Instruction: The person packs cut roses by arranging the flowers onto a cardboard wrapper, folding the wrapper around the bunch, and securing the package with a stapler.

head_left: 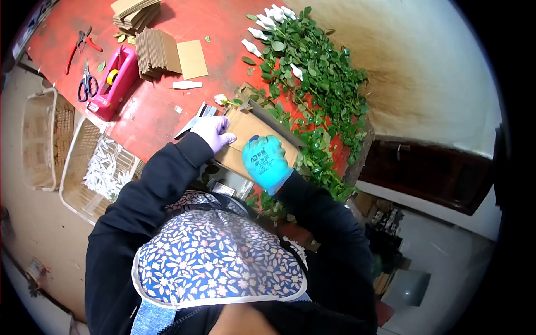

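A brown piece of cardboard [244,124] lies in front of me at the table's near edge, beside a dark grey strip [274,124]. My left hand [212,133], in a lilac glove, grips its left edge with the thumb on top. Over its right part rests my right hand [266,162] in a teal glove, closed with curled fingers; whatever they hold is hidden. Just beyond my left hand is a pale rose bud [221,99], and a flat grey metallic item [204,110] lies beside that hand.
Leafy green rose stems [321,78] with white-sleeved heads spread on the right. Cardboard stacks [157,51], a pink tape dispenser [114,84], scissors [87,84] and red-handled pliers [81,42] lie farther back on the red table. A basket [70,181] at left holds white sleeves.
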A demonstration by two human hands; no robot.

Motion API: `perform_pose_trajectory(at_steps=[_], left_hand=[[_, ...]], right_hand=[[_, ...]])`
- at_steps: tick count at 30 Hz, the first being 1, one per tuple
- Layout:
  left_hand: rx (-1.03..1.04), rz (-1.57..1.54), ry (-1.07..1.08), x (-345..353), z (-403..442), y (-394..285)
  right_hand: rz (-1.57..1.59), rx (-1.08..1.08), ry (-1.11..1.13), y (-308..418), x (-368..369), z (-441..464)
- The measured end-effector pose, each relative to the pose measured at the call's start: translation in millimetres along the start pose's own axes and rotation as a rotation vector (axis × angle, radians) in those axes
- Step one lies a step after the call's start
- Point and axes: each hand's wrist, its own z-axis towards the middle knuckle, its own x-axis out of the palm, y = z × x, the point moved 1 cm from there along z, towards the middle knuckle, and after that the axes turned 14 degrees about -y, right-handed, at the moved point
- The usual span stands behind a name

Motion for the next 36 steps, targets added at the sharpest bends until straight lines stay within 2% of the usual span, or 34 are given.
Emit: perform_pose_trajectory(at_steps=[2,4,5,6,8,12,14,15,16,18,20,22,23,24,26,27,28,30,32,34,36], left_hand=[[-0.05,-0.083,-0.052,5.8,-0.2,12.4],[-0.163,-0.345,-0.01,13.0,1.9,25.5],[-0.18,-0.355,0.011,15.5,2.6,32.1],[-0.174,-0.34,0.02,16.2,4.1,35.6],[-0.18,-0.375,0.043,18.7,5.4,46.1],[-0.197,-0.41,0.105,13.4,6.0,44.3],[-0.238,-0.64,0.098,18.4,5.5,55.5],[-0.116,-0.357,0.108,17.0,15.4,65.7],[-0.189,-0.516,0.08,31.1,15.1,89.7],[-0.323,-0.547,0.112,21.9,12.9,81.0],[-0.321,-0.645,0.086,17.7,8.8,71.9],[-0.505,-0.849,0.076,6.0,8.5,80.9],[-0.664,-0.972,0.023,2.3,14.7,91.0],[-0.581,-0.891,-0.172,0.2,10.4,104.7],[-0.212,-0.273,-0.267,19.5,18.0,187.3],[-0.083,0.07,-0.288,27.7,19.8,206.4],[0.036,0.369,-0.195,23.0,18.8,188.6],[0.003,0.722,-0.081,33.1,13.0,172.5],[-0.041,0.824,0.001,33.7,12.5,156.5],[-0.081,0.734,0.071,32.6,19.1,156.2],[-0.005,0.736,0.114,24.6,22.1,159.4]], right_hand=[[0.004,0.036,-0.033,-3.0,0.9,1.4],[0.112,0.086,0.003,-12.7,-3.2,4.3],[0.354,0.202,0.016,-19.9,-14.4,6.3],[0.361,0.218,0.008,-21.5,-20.2,3.8],[0.534,0.4,-0.008,-16.4,-25.6,-5.0],[0.508,0.537,-0.266,26.5,-2.1,-11.3],[0.487,0.576,-0.122,47.9,4.2,-11.7],[0.549,0.616,-0.103,47.0,11.1,-3.9],[0.607,0.649,-0.111,49.6,8.9,-2.6],[0.582,0.655,-0.123,56.1,23.0,2.3],[0.459,0.628,-0.147,61.4,32.0,0.4],[0.46,0.658,-0.216,60.7,36.8,-0.3],[0.468,0.667,-0.237,61.6,37.7,0.1],[0.471,0.679,-0.261,61.8,37.9,1.5],[0.449,0.704,-0.257,66.0,37.6,1.6],[0.461,0.713,-0.227,66.7,37.8,2.6],[0.474,0.721,-0.195,67.7,38.5,2.8],[0.452,0.748,-0.169,70.0,40.9,0.8],[0.425,0.783,-0.148,72.5,45.1,-0.5],[0.498,0.794,-0.165,70.5,47.2,-5.5],[0.494,0.818,-0.208,72.1,55.2,-11.2]])
